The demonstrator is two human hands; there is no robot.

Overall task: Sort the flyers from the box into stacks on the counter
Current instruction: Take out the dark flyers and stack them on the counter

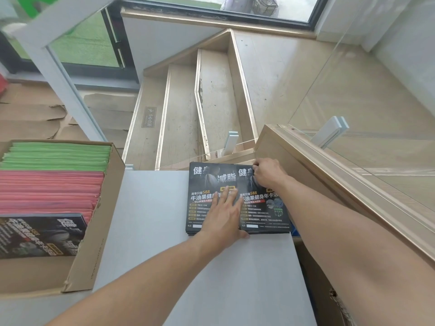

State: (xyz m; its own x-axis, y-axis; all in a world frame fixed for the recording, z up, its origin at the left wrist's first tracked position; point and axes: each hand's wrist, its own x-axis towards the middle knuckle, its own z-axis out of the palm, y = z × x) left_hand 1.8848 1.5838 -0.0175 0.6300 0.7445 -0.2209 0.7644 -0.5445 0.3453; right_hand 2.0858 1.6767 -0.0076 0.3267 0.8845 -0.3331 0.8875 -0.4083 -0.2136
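Two stacks of black flyers lie side by side at the far right of the grey counter (pixel 150 220). My left hand (pixel 224 214) lies flat, fingers straight, across the left stack (pixel 202 184) and the seam between both. My right hand (pixel 267 175) has its fingers curled at the top edge of the right stack (pixel 261 208), pinching it. A cardboard box (pixel 98 231) at the left holds green flyers (pixel 56 155), red flyers (pixel 49 191) and a stack of black flyers (pixel 40 236).
Beyond the counter's far edge, wooden stairs (pixel 183 109) drop away. A wooden ledge with a glass railing (pixel 341 165) runs along the right. Flattened cardboard (pixel 33 114) covers the floor at the left.
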